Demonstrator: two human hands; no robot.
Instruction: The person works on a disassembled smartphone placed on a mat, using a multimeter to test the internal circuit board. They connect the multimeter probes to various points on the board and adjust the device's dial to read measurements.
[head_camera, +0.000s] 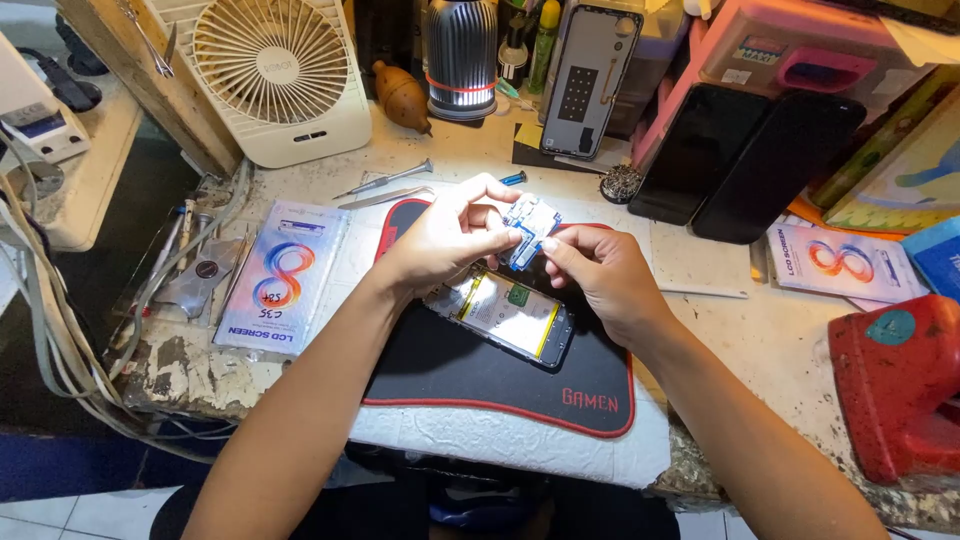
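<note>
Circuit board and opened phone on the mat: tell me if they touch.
Cannot tell. In the head view both hands hold the circuit board above the opened phone; their outlines overlap.

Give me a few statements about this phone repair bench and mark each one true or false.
1. Both hands hold a small blue circuit board. True: the left hand and right hand pinch it from either side.
2. The opened phone lies on a white towel. False: it lies on a black mouse pad with red edging.
3. A white desk fan stands at the back left. True.
4. The screwdriver is in the right hand. False: it lies on the bench by the fan.
5. A red object sits at the right edge. True.
</note>
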